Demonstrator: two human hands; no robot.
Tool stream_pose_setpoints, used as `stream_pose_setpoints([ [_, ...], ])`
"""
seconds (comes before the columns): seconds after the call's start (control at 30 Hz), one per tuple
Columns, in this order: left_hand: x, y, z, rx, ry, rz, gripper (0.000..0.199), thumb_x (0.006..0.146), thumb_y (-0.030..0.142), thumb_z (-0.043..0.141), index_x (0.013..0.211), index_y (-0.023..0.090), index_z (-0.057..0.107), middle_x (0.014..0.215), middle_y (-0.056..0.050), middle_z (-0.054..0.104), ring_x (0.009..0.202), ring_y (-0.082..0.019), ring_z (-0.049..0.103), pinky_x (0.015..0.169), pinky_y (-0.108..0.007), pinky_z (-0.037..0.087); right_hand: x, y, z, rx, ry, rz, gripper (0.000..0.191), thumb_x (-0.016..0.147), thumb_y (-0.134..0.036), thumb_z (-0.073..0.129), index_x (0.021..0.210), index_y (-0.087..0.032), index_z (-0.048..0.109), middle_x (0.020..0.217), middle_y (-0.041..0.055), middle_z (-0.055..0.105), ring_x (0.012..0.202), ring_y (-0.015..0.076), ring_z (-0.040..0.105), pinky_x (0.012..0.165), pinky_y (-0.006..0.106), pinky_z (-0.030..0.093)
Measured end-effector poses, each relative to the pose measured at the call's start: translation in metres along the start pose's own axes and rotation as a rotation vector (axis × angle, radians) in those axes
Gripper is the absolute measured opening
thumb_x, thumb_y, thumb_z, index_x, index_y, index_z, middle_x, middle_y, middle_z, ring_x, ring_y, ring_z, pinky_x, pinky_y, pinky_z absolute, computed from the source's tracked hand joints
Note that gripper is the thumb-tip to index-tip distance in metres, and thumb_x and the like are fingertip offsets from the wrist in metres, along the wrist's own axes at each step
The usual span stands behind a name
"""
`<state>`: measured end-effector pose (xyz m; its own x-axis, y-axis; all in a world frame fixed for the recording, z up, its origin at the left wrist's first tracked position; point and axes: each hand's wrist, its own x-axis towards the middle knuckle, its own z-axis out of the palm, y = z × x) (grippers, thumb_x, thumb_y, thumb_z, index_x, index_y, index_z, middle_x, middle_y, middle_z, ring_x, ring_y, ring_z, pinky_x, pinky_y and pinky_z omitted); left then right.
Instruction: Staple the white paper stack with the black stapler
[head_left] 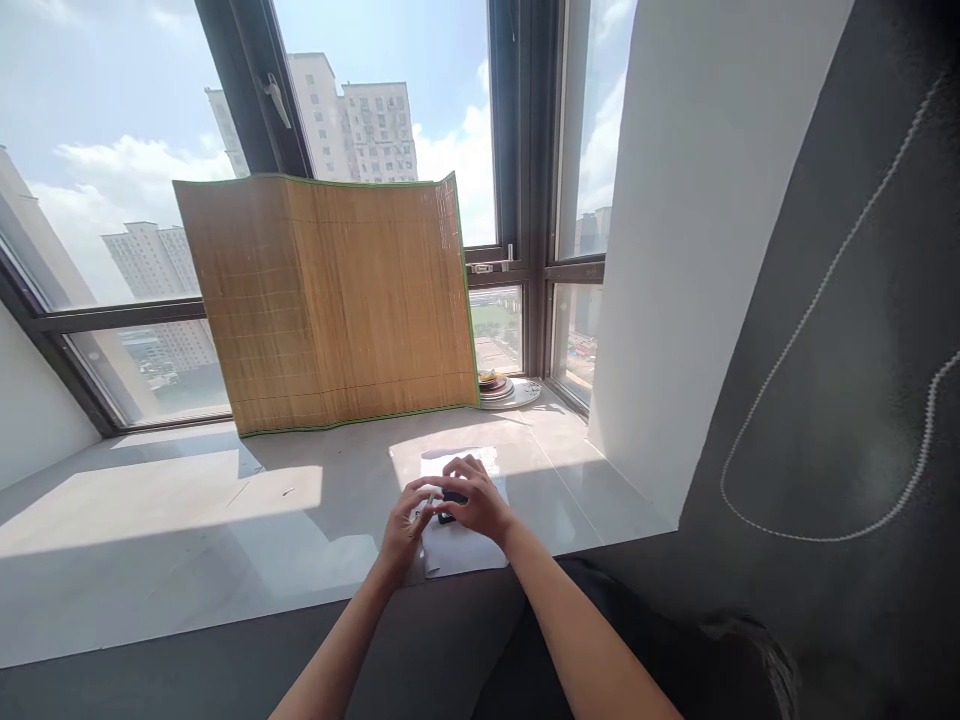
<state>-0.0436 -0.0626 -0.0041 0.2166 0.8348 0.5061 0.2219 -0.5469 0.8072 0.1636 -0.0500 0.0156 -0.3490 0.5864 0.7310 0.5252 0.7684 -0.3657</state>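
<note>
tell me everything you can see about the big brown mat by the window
The brown mat looks like thin bamboo slats, crossed by fine horizontal lines, with green edging along its top and bottom. Roughly rectangular, it stands upright with a vertical bend a little left of its middle. Its lower edge rests on the pale sill; whether its back touches the window is hidden. Neither hand touches it.

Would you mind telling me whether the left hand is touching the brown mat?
Apart: the head view shows pale sill plainly between the left hand and the brown mat.
</note>
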Motion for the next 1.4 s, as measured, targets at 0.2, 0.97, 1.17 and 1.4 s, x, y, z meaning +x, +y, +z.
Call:
stream_pose_setpoints([
  [0.2,0.000,0.002,0.000,-0.018,-0.073,0.007,0.069,0.087,0.084,0.058,0.101,0.022,0.083,0.144,-0.016,0.064,0.137,-0.037,0.056,0.115,-0.048,0.044,0.002,-0.014,0.023,0.003,0.000,-0.187,0.018,0.097,-0.018,0.068,0.098,-0.030,0.081,0.094,0.0035,0.068,0.093,0.0206,0.054,0.087,0.035,0.044],
  [0.97,0.000,-0.025,-0.001,-0.410,0.442,-0.412,0.030,0.088,0.050,0.069,0.078,0.021,0.069,0.087,-0.004,0.063,0.083,-0.019,0.058,0.072,-0.030,0.047,-0.022,0.105,-0.041,-0.331,0.147,1.070,0.021,0.098,-0.036,0.060,0.088,-0.023,0.073,0.092,0.0087,0.074,0.089,0.0229,0.068,0.069,0.029,0.043],
  [1.17,0.008,-0.039,-0.007,-0.335,0.467,-0.422,0.029,0.087,0.049,0.066,0.078,0.022,0.065,0.082,-0.003,0.059,0.077,-0.019,0.056,0.070,-0.030,0.048,-0.023,0.108,-0.038,-0.379,0.022,1.052,0.023,0.095,-0.021,0.055,0.099,-0.021,0.078,0.108,0.0115,0.076,0.101,0.0245,0.069,0.078,0.031,0.046],
  [1.4,0.068,-0.079,-0.062,0.483,0.373,-0.213,0.012,0.088,0.034,0.061,0.082,0.024,0.064,0.095,-0.015,0.066,0.109,-0.035,0.061,0.104,-0.049,0.045,-0.018,0.117,-0.032,-0.417,-0.064,0.983,0.049,0.092,-0.013,0.051,0.137,-0.022,0.068,0.142,0.0125,0.066,0.135,0.0272,0.056,0.101,0.035,0.044],
])
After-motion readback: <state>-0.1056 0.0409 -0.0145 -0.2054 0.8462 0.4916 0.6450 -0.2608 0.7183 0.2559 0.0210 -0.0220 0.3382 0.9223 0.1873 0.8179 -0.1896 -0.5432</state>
